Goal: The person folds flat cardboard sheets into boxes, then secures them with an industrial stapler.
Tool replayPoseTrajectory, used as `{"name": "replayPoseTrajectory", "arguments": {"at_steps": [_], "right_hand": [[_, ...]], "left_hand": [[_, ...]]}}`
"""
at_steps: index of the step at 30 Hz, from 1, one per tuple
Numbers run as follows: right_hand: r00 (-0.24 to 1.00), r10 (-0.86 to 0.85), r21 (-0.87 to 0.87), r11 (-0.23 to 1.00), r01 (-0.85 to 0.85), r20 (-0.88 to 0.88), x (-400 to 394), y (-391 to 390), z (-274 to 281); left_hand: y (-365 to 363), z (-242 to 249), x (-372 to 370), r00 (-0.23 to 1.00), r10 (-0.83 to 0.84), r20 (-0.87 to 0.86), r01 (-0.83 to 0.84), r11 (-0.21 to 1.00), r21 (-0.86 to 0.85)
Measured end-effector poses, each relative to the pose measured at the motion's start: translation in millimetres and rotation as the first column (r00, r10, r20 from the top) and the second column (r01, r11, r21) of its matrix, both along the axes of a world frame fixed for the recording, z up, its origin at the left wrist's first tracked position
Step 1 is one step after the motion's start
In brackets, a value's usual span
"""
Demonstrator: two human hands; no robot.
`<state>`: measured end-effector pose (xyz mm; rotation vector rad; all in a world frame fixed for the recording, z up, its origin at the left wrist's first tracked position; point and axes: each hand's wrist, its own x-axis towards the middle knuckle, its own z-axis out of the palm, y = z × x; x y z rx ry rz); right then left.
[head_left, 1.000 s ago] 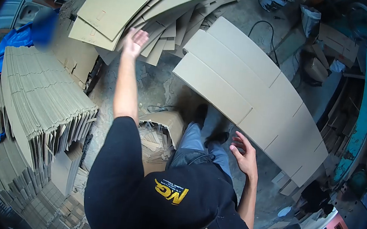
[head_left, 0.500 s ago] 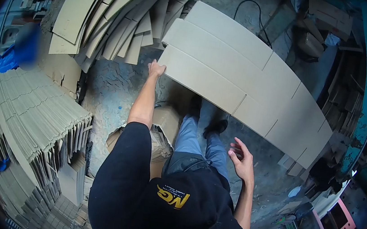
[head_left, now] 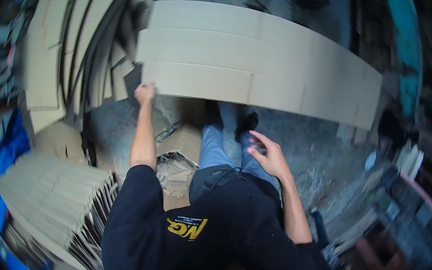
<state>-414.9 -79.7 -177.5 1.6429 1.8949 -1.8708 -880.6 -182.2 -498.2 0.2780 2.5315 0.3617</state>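
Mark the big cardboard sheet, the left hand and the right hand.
cardboard sheet (head_left: 256,59), head view, middle panel.
left hand (head_left: 145,93), head view, back of the hand at the sheet's corner.
right hand (head_left: 269,157), head view, back of the hand.

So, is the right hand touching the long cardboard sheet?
No, the right hand hangs open above the legs, apart from the long cardboard sheet.

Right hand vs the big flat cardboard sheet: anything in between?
Head view: right hand hovers open, short of the cardboard sheet. Between them only the person's jeans legs, a dark shoe and bare concrete floor.
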Motion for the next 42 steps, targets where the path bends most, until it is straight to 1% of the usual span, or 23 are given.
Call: {"name": "replayPoseTrajectory", "arguments": {"at_steps": [2,4,9,12,13,15,16,18,19,20,21,22,24,26,27,28,30,32,33,35,38,39,42], "right_hand": [[0.999,-0.029,0.039,0.999,0.029,0.015,11,-5,-1],[0.999,-0.028,0.040,0.999,0.029,-0.020,20,-11,-3],[0.993,-0.114,0.045,0.993,0.113,0.018,51,-33,-1],[0.989,-0.133,-0.003,0.991,0.133,0.068,61,-45,-3],[0.989,-0.132,0.006,0.991,0.132,0.072,64,-48,-5],[0.989,-0.135,0.015,0.991,0.134,0.068,68,-51,-8],[0.988,-0.141,0.000,0.990,0.142,0.065,68,-51,-9],[0.988,-0.147,-0.012,0.989,0.147,0.055,68,-49,-12],[0.992,-0.122,-0.014,0.992,0.122,0.045,67,-47,-15],[0.995,-0.095,-0.014,0.995,0.096,0.034,68,-45,-18],[0.995,-0.094,-0.017,0.995,0.094,0.030,67,-44,-21],[0.998,-0.056,0.008,0.998,0.056,0.003,64,-42,-25],[0.999,-0.038,0.045,0.998,0.039,-0.016,61,-39,-32],[0.995,0.042,0.173,0.985,-0.025,-0.093,58,-32,-37],[0.994,0.025,0.168,0.986,-0.006,-0.109,58,-28,-36],[0.992,0.008,0.159,0.987,0.012,-0.128,59,-26,-35],[0.986,-0.025,0.177,0.983,0.054,-0.162,71,-21,-47],[0.991,-0.046,0.090,0.994,0.057,-0.127,92,-13,-56],[0.989,-0.083,0.063,0.994,0.091,-0.123,106,-9,-62],[0.961,-0.210,-0.030,0.978,0.208,-0.180,146,-2,-107],[0.821,-0.566,-0.258,0.806,0.533,-0.071,211,11,-148],[0.704,-0.709,-0.247,0.692,0.678,-0.051,234,16,-165],[0.195,-0.980,-0.287,0.196,0.938,-0.034,297,26,-213]], "left_hand": [[-9,-50,-17,0.996,-0.055,-0.065,0.050,0.996,-0.075],[13,-8,5,0.993,-0.097,-0.073,0.074,0.960,-0.269],[8,-17,-1,0.993,0.021,-0.113,-0.047,0.971,-0.234],[13,13,-7,0.987,0.064,-0.149,-0.097,0.968,-0.229],[11,14,-32,1.000,-0.024,0.003,0.024,0.975,-0.222],[1,31,-48,0.927,0.060,0.370,-0.164,0.952,0.257],[-6,36,-53,0.872,-0.009,0.490,-0.287,0.802,0.524],[-18,48,-112,0.711,-0.302,0.634,-0.236,0.747,0.621],[11,111,-80,0.730,-0.399,0.555,-0.220,0.631,0.744],[49,192,-28,0.789,-0.270,0.551,-0.305,0.607,0.734],[51,181,-58,0.727,-0.267,0.633,-0.332,0.670,0.664],[67,151,-90,0.735,-0.297,0.610,-0.268,0.699,0.663],[122,233,-9,0.907,-0.058,0.418,-0.171,0.854,0.491],[141,234,-25,0.837,-0.287,0.465,0.034,0.877,0.480],[146,262,2,0.862,-0.449,0.237,0.175,0.701,0.691],[154,269,18,0.830,-0.494,-0.259,0.501,0.456,0.735],[155,287,26,0.735,-0.496,-0.462,0.671,0.434,0.602],[149,288,7,0.687,-0.622,-0.376,0.679,0.365,0.637],[140,299,-5,0.746,-0.642,-0.177,0.542,0.430,0.722],[110,347,-22,0.663,-0.690,-0.292,0.691,0.413,0.593],[45,438,-55,0.752,-0.642,-0.151,0.584,0.543,0.603],[24,466,-63,0.831,-0.555,-0.027,0.407,0.575,0.710],[-22,566,-15,0.854,-0.475,-0.214,0.496,0.615,0.613]]}}
